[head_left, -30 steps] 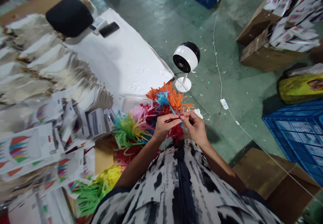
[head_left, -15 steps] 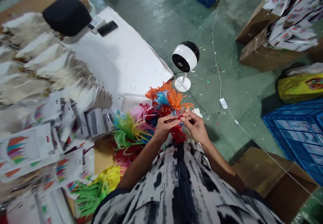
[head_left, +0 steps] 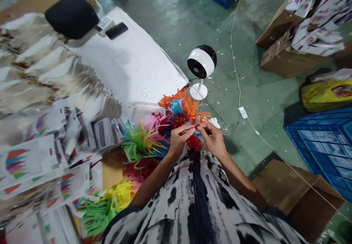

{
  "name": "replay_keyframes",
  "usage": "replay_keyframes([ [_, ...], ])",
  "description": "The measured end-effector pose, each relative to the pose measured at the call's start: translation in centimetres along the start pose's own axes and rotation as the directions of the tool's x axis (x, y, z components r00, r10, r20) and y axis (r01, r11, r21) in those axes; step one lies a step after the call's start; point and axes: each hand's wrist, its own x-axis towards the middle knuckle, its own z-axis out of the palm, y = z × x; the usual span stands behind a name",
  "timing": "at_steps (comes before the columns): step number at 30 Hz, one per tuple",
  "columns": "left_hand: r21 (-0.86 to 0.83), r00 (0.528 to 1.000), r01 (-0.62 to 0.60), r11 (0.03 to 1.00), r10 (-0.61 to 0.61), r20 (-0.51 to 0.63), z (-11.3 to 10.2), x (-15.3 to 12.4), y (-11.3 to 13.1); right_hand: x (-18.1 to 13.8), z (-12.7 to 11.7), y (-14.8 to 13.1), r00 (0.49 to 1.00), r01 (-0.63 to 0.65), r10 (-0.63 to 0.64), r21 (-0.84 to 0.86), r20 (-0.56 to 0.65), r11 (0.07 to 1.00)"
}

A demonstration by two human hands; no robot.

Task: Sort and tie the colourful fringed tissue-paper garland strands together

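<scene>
My left hand and my right hand meet in front of my chest. Both pinch a red paper tassel between thumbs and fingertips. Just beyond my hands lies a heap of fringed paper tassels in orange, blue, pink and red. More tassels, green and yellow, spread to the left of my left forearm. What my fingertips do to the red paper is too small to make out.
Printed white packaging cards are piled on the table at left. A black cap and a phone lie at the far end of the white table. A small white fan, a cable, cardboard boxes and blue crates stand on the green floor.
My hands stay together on the red tassel; the fingers have shifted slightly and the red paper sits a little lower between them. The view has barely moved.
</scene>
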Motion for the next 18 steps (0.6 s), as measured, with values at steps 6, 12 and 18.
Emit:
replay_keyframes([
  [6,-0.031,1.0,0.025,0.999,-0.025,0.001,-0.1,-0.1,-1.0,0.0,0.4,0.6,1.0,-0.007,0.007,0.039,-0.012,0.999],
  [12,0.007,0.999,-0.015,1.0,0.015,-0.029,-0.1,-0.2,-0.8,-0.1,0.8,0.7,0.999,-0.011,0.008,-0.065,-0.048,0.998],
  [18,-0.031,0.993,0.091,0.995,-0.088,0.078,0.1,-0.2,-0.3,-0.1,1.4,1.0,0.99,-0.031,0.007,-0.169,-0.138,0.985],
])
